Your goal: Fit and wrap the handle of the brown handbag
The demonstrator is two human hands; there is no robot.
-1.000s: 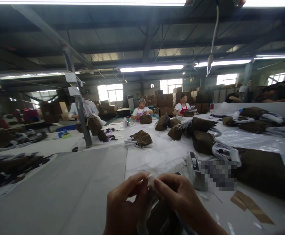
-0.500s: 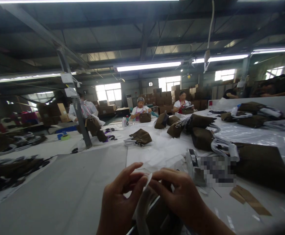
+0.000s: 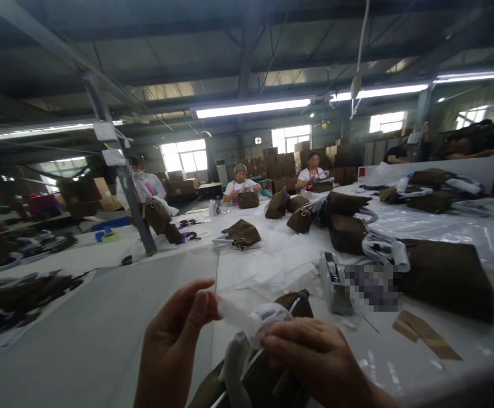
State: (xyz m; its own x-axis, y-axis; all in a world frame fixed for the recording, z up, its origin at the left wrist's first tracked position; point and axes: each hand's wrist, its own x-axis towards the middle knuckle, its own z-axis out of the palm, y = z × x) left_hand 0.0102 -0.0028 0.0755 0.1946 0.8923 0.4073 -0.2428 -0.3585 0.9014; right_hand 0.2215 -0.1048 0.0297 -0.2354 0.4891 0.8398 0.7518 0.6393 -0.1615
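My left hand (image 3: 179, 334) pinches the end of a thin whitish strip (image 3: 235, 315), which stretches toward my right hand. My right hand (image 3: 310, 351) is closed on a white-wrapped handle (image 3: 268, 317) at the strip's other end. Below both hands lies a dark olive bag (image 3: 258, 382), partly hidden by them. Another white-wrapped handle section (image 3: 235, 362) curves up from it. To the right of my right hand stands a grey tape dispenser (image 3: 335, 283).
Brown card pieces (image 3: 428, 337) and a large olive bag (image 3: 448, 277) lie at the right. More bags (image 3: 242, 232) stand farther back. A metal post (image 3: 139, 215) rises at the left. Several people work across the tables.
My left hand has moved left, away from my right hand, with the strip now stretched between them. More of the bag and its wrapped handle shows.
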